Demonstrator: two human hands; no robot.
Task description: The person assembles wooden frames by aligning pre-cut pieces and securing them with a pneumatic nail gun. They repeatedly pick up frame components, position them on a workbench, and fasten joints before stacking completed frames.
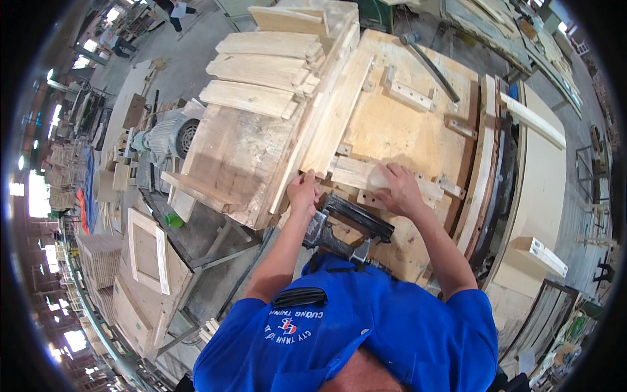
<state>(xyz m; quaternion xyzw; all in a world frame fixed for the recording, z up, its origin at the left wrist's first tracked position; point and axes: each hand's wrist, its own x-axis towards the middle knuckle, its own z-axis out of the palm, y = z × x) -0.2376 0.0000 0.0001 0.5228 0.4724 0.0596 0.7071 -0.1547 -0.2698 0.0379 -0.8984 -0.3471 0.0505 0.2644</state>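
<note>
My left hand (302,193) is closed, its fingertips pinching the near end of a long pale wooden board (337,117) on the plywood jig. To the right, my right hand (400,189) is wrapped over a short flat wooden board (358,172) that lies crosswise, one end close to the long board. Its fingers cover part of the short board. Just in front of my body, a black and grey nail gun (356,219) rests on the jig between my forearms, with neither hand on it. Small wooden blocks (413,97) are fixed to the plywood base (385,137).
A hammer (431,68) lies at the jig's far right. Several wooden slats (255,70) are stacked on the bench at the far left. A grey motor (171,136) stands left of the bench. A wooden frame (149,251) leans at lower left, and a board (532,121) juts out at right.
</note>
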